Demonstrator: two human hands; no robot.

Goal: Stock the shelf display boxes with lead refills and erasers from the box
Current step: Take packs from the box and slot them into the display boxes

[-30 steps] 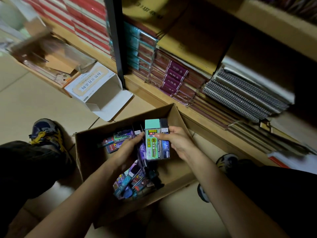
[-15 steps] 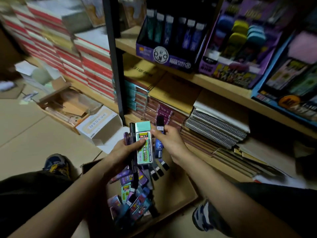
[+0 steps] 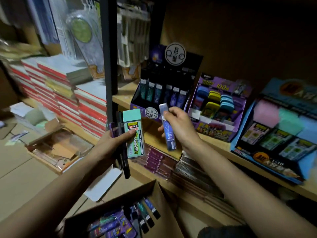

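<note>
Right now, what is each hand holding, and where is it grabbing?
The left hand grips a mint-green lead case plus dark tubes around their middles, thumb across the front. The right hand pinches a blue lead tube by its upper half.

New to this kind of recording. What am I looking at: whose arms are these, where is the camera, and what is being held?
There is no machine here. A person works with bare hands, and every picture comes from one wide-angle camera worn on the head, looking forward and down. The left hand grips a mint-green lead refill case with slim dark tubes behind it. The right hand pinches a blue refill tube in front of the dark display box on the wooden shelf. Beside it stand a purple eraser box and a blue box. Below, an open cardboard box holds more packets.
</note>
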